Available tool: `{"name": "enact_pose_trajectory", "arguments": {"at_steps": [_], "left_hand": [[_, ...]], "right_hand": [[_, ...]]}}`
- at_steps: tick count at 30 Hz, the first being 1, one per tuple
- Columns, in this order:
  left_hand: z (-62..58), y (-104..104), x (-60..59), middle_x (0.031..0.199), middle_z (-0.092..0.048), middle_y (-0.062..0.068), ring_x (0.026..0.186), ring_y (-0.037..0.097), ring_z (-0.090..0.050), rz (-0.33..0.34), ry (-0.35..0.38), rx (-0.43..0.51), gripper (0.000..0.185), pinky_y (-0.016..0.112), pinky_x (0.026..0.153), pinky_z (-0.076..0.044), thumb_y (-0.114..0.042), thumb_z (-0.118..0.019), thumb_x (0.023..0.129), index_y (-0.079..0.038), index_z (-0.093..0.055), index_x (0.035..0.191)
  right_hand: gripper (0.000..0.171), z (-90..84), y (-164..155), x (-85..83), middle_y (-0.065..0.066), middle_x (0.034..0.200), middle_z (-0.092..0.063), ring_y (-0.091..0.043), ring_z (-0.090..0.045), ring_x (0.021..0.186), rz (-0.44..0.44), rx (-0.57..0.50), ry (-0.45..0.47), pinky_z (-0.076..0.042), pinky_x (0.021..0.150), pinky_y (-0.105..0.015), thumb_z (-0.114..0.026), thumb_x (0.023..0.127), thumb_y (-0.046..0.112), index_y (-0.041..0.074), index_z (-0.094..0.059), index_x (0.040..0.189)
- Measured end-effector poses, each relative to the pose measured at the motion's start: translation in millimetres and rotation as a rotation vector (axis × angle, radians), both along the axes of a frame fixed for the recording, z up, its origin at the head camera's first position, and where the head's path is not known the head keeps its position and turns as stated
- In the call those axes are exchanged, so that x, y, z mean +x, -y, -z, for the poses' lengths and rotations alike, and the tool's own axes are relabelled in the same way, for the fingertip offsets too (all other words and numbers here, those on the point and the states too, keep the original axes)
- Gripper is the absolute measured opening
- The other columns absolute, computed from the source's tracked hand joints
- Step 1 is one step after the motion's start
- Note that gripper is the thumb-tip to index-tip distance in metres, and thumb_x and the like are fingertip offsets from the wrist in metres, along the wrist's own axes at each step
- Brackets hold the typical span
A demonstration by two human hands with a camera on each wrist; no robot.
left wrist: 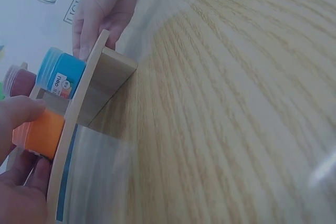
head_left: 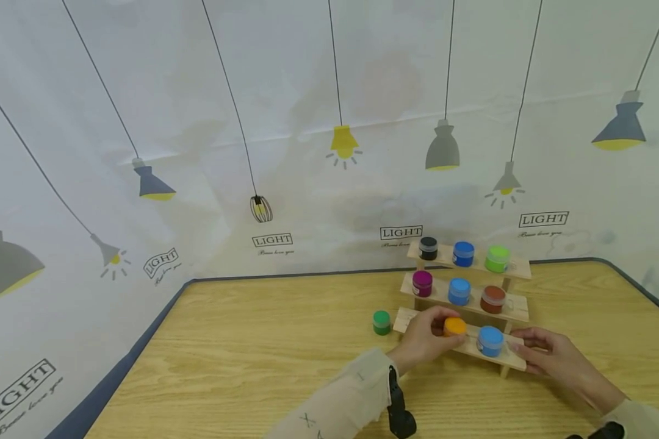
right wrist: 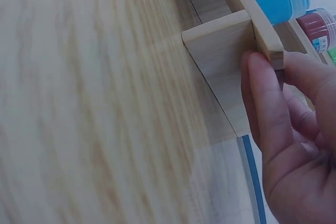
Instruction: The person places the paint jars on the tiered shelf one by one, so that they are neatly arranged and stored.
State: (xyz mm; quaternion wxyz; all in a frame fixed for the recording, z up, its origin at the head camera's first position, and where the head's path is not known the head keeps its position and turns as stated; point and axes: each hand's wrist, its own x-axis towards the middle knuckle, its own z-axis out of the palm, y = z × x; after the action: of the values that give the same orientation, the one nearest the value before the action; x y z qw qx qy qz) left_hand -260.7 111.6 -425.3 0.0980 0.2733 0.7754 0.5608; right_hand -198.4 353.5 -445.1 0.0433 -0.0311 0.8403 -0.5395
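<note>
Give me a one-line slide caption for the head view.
Left hand grips orange jar on wooden rack's bottom step; right hand steadies its end.

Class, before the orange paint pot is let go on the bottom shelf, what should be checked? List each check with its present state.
1. Left hand grips orange pot: ok.
2. Right hand steadies wooden rack at its end: ok.
3. Pot seated flat on the bottom shelf: cannot tell.
4. Gap to the blue pot on the same shelf: ok.
5. Green pot on the table stands apart from the rack: ok.
</note>
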Motion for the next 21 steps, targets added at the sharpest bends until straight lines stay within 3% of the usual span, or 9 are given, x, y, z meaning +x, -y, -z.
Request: {"name": "enact_pose_trajectory", "arguments": {"at_steps": [10, 21], "left_hand": [[1.5, 1.4, 0.2, 0.095, -0.057, -0.013, 0.08, -0.001, -0.052, 0.006, 0.042, 0.012, 0.029, 0.015, 0.074, -0.044, -0.013, -0.07, 0.079, -0.014, -0.061, 0.106], [3.0, 3.0, 1.2, 0.099, -0.057, -0.011, 0.086, 0.002, -0.053, 0.024, 0.04, 0.03, 0.03, 0.016, 0.077, -0.044, -0.014, -0.069, 0.08, -0.014, -0.059, 0.109]], "right_hand": [[0.051, -0.7, 0.6, 0.1, -0.004, 0.097, -0.058, -0.005, -0.056, 0.077, -0.001, -0.027, 0.014, -0.052, 0.064, -0.028, -0.05, 0.093, 0.02, -0.021, -0.036, 0.121], [0.054, -0.7, 1.3, -0.1, -0.007, 0.098, -0.058, -0.007, -0.057, 0.077, 0.016, -0.029, 0.043, -0.052, 0.064, -0.029, -0.051, 0.093, 0.022, -0.02, -0.035, 0.123]]}}
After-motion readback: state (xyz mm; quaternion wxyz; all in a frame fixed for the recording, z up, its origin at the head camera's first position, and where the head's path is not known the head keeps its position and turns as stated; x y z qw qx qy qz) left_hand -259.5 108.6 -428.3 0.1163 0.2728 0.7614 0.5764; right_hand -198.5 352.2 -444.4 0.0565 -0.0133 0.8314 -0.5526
